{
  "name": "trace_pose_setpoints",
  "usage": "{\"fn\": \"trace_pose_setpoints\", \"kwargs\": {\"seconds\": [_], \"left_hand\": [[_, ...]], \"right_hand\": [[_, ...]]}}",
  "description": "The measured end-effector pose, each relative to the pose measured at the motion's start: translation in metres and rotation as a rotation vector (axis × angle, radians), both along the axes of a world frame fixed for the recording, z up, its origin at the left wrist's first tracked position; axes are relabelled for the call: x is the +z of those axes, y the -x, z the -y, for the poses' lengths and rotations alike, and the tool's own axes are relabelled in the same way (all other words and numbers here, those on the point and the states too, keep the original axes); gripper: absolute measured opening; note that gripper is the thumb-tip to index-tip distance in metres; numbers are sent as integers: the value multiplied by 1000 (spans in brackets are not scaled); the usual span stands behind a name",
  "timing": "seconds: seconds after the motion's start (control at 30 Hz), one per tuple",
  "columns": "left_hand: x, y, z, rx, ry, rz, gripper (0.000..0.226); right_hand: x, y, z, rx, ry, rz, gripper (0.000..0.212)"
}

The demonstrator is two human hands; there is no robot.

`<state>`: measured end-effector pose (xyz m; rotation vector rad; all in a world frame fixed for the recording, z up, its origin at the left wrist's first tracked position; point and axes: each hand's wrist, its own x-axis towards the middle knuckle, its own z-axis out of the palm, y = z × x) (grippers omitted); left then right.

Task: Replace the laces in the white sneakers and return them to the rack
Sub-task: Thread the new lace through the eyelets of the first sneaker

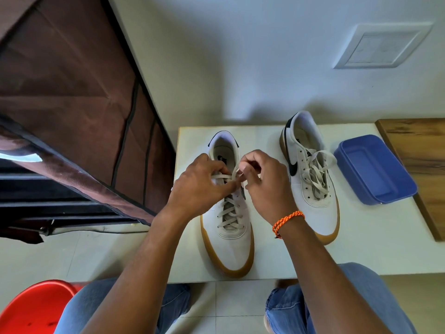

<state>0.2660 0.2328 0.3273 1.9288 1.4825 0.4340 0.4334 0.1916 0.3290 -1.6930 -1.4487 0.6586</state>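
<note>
Both hands are working at the top of the nearer white sneaker [228, 208], which is sitting on the white table [375, 249] with its toe pointing toward the person and its heel toward the far wall, long axis running near to far. The left hand [199, 186] is gripping the lace [222, 176] with curled fingers just above the upper eyelets, while the right hand [262, 182] is pinching the lace end between thumb and fingertips at the tongue; the two hands are nearly touching over the shoe's opening. Below them the crossed lacing is lying flat down the shoe's front. The second sneaker [310, 174] is lying to the right and slightly farther away, tilted on its side, toe angling near and right, with its laces sitting loose and untied on top. Just right of it, a blue tray [375, 169] is resting on the table, and nothing is showing inside it. A brown fabric-covered rack [72, 92] is standing to the left, well apart from the shoes.
</note>
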Motion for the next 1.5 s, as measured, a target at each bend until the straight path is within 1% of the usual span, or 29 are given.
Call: {"fn": "trace_pose_setpoints", "kwargs": {"seconds": [0.07, 0.13, 0.2, 0.27, 0.3, 0.33, 0.37, 0.43, 0.47, 0.6, 0.63, 0.67, 0.73, 0.8, 0.83, 0.9, 0.97, 1.03, 1.13, 1.17, 1.2, 1.23, 1.27, 1.3, 1.33, 1.37, 1.4, 1.43, 1.5], "left_hand": [[1, 0, 0, 5, -5, -18, 32], [0, -1, 0, 3, -1, -22, 33], [-1, 0, -1, 3, 10, -1, 31], [-2, 1, -1, 4, 19, 15, 30], [-2, 1, -1, 5, 18, 14, 30], [-2, 1, -1, 3, 14, 9, 30], [-3, 1, -1, 0, 10, 5, 30], [-3, 1, -2, -8, -10, 0, 30], [-4, 1, -2, -13, -24, -1, 31], [-7, 3, -2, -34, -102, -4, 30], [-8, 3, -3, -36, -116, -3, 29], [-9, 4, -3, -36, -125, -3, 28], [-9, 4, -3, -40, -131, -8, 29], [-9, 4, -4, -38, -125, -16, 33], [-8, 4, -4, -37, -118, -16, 34], [-7, 4, -4, -40, -103, -15, 35], [-7, 5, -4, -42, -93, -21, 36], [-7, 6, -4, -37, -91, -24, 38], [-5, 4, -3, -37, -84, -31, 39], [-5, 4, -3, -42, -84, -36, 39], [-4, 4, -3, -46, -82, -41, 39], [-4, 5, -3, -49, -80, -43, 40], [-4, 5, -3, -50, -79, -40, 40], [-3, 6, -3, -48, -82, -36, 41], [-3, 7, -4, -44, -95, -34, 43], [-3, 8, -4, -40, -114, -33, 48], [-3, 9, -5, -38, -130, -32, 55], [-3, 10, -6, -30, -130, -22, 62], [-1, 11, -6, 0, -85, 34, 70]], "right_hand": [[7, 0, -1, 14, -32, -203, 12], [16, -1, -2, 3, -66, -458, 14], [25, -3, -3, -29, -142, -670, 14], [29, -7, -4, -101, -259, -817, 11], [28, -10, -4, -152, -309, -851, 9], [26, -13, -4, -215, -336, -835, 8], [22, -15, -5, -283, -330, -755, 9], [11, -16, -7, -347, -237, -454, 14], [5, -14, -7, -309, -166, -304, 17], [-8, 0, -1, -48, 189, 130, 29], [-8, 3, 0, -14, 229, 183, 27], [-8, 3, 1, 9, 237, 192, 26], [-6, 3, -1, 32, 215, 139, 29], [-2, 1, -3, 27, 146, 24, 28], [0, 0, -3, 25, 101, -68, 29], [6, -1, -3, 14, 16, -292, 32], [14, -1, -4, -4, -49, -509, 28], [22, -1, -4, -3, -88, -760, 26], [32, -6, -4, 36, -141, -1193, 25], [33, -9, -4, 40, -149, -1299, 24], [34, -13, -4, 25, -144, -1367, 22], [32, -16, -4, -21, -123, -1384, 22], [27, -20, -6, -102, -89, -1318, 22], [19, -22, -7, -200, -33, -1136, 22], [9, -25, -8, -278, 42, -847, 19], [-1, -27, -7, -309, 128, -542, 14], [-8, -27, -6, -295, 222, -312, 8], [-13, -24, -3, -250, 314, -164, 5], [-14, -16, 2, -152, 420, 71, 20]]}}
